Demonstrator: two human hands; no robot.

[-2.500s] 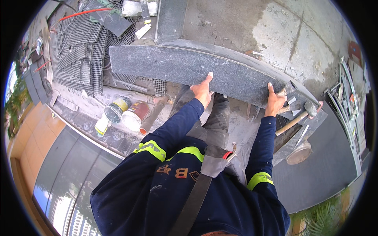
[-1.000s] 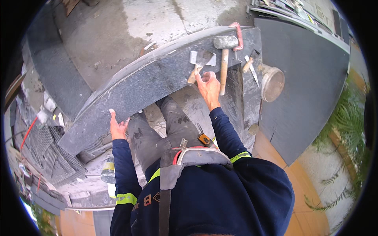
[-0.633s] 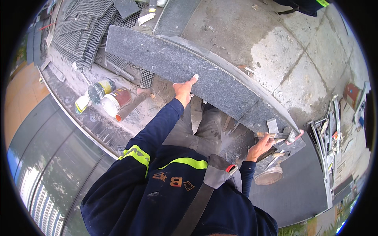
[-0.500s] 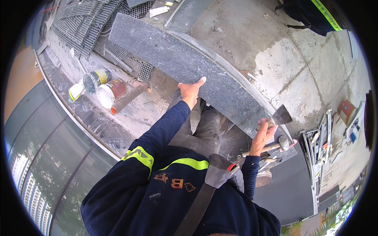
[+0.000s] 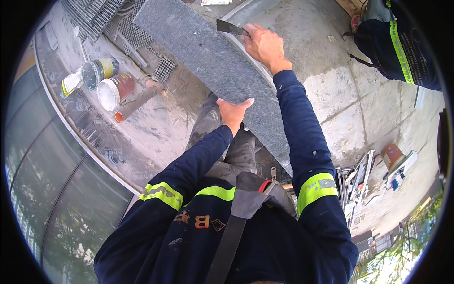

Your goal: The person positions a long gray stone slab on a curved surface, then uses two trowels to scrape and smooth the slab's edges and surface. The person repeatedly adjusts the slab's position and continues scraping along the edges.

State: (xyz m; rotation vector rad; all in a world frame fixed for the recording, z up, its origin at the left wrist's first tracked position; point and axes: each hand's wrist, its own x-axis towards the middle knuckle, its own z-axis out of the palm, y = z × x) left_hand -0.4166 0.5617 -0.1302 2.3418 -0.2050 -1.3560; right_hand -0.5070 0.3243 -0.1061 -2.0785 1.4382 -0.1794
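A long grey stone slab (image 5: 189,54) slants across the space before me, from far left to near right. My left hand (image 5: 232,113) grips its near edge, thumb lying over the top face and the other fingers partly hidden by the edge. In my right hand (image 5: 266,46) is a putty knife (image 5: 230,27), its dark flat blade pointing left over the slab's far edge. The fingers are wrapped round its handle, which is mostly hidden. My right forearm covers part of the slab's near right end.
On the left lie a dark bucket (image 5: 93,75), a red-brown bucket (image 5: 124,87) and an orange pipe (image 5: 139,100). Plastic grating (image 5: 97,19) is piled far left. Metal strips (image 5: 360,182) and another bucket (image 5: 392,156) are at right. Another person (image 5: 392,49) is at far right.
My right hand has carried the putty knife from the slab's near right end up and left to its far edge. My left hand stays on the near edge. The view has shifted.
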